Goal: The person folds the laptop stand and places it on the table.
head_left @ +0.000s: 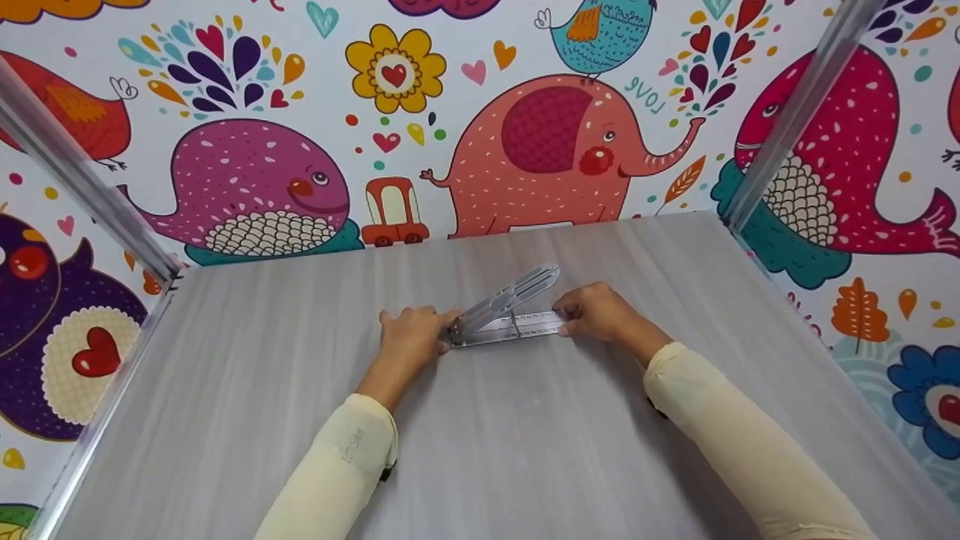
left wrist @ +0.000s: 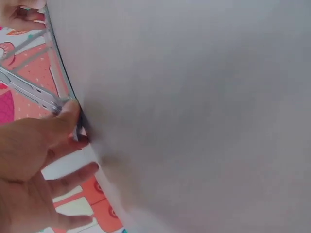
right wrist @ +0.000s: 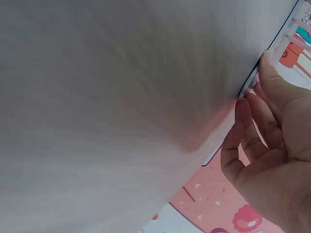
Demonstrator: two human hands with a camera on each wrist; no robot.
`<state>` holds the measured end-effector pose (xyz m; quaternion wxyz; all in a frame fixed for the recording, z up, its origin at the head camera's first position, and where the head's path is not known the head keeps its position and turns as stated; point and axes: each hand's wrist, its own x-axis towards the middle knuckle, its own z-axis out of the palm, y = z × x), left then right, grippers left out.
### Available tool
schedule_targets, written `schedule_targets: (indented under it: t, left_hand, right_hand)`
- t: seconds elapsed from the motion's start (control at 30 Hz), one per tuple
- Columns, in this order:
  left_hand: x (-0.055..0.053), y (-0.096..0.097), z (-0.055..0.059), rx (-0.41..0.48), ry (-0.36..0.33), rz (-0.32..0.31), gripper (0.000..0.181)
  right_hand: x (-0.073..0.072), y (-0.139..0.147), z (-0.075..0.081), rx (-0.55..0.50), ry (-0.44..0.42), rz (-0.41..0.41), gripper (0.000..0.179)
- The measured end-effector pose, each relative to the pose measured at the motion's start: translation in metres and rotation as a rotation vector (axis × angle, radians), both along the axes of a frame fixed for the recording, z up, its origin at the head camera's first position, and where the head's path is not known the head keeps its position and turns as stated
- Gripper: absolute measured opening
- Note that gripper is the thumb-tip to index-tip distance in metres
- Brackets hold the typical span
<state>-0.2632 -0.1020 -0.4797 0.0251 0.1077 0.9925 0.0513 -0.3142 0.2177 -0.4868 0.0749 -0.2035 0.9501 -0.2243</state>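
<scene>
A slim hinged tool [head_left: 491, 334] lies on the grey table; it has a flat ruler-like base with printed scale marks. Its clear, slotted arm [head_left: 517, 289] slants up from the left end, also seen as the raised arm [left wrist: 30, 90] in the left wrist view. My left hand [head_left: 411, 337] pinches the hinge end between thumb and index finger, with the other fingers spread. At the opposite end, my right hand [head_left: 600, 313] pinches the base between thumb and fingertips. The right wrist view shows my right thumb [right wrist: 274, 80] along the base's edge.
The wood-grain table [head_left: 300, 420] runs back to a cartoon-printed wall [head_left: 405, 150]. Metal posts stand at its back left [head_left: 90, 165] and back right [head_left: 795, 120] corners. Pale sleeves cover both forearms.
</scene>
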Motion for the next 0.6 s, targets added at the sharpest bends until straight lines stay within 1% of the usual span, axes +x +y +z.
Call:
schedule_targets:
  t: [0.1,0.17,0.2,0.27,0.33,0.4,0.47,0.53,0.6]
  left_hand:
    - [0.007,0.011,0.002,-0.003,0.08,-0.004,0.046]
    - [0.013,0.021,0.005,0.015,0.134,-0.006,0.042]
    - [0.016,0.026,0.007,0.04,0.159,-0.003,0.041]
    - [0.021,0.038,0.01,0.122,0.193,0.001,0.043]
    - [0.024,0.049,0.013,0.215,0.208,0.001,0.047]
    - [0.025,0.058,0.015,0.32,0.204,0.015,0.052]
    - [0.026,0.065,0.014,0.398,0.201,0.034,0.054]
    - [0.025,0.07,0.012,0.444,0.205,0.052,0.054]
    - [0.024,0.074,0.011,0.463,0.223,0.062,0.051]
  right_hand:
    - [-0.002,0.009,0.002,-0.058,-0.04,0.02,0.042]
    - [-0.006,0.015,0.004,-0.09,-0.079,0.039,0.042]
    - [-0.007,0.018,0.006,-0.1,-0.098,0.044,0.043]
    - [-0.012,0.022,0.008,-0.101,-0.13,0.046,0.047]
    - [-0.016,0.025,0.009,-0.093,-0.154,0.052,0.054]
    - [-0.018,0.028,0.009,-0.081,-0.172,0.069,0.063]
    - [-0.02,0.029,0.008,-0.079,-0.19,0.085,0.07]
    - [-0.02,0.03,0.007,-0.088,-0.203,0.094,0.072]
    - [-0.02,0.033,0.005,-0.101,-0.206,0.09,0.067]
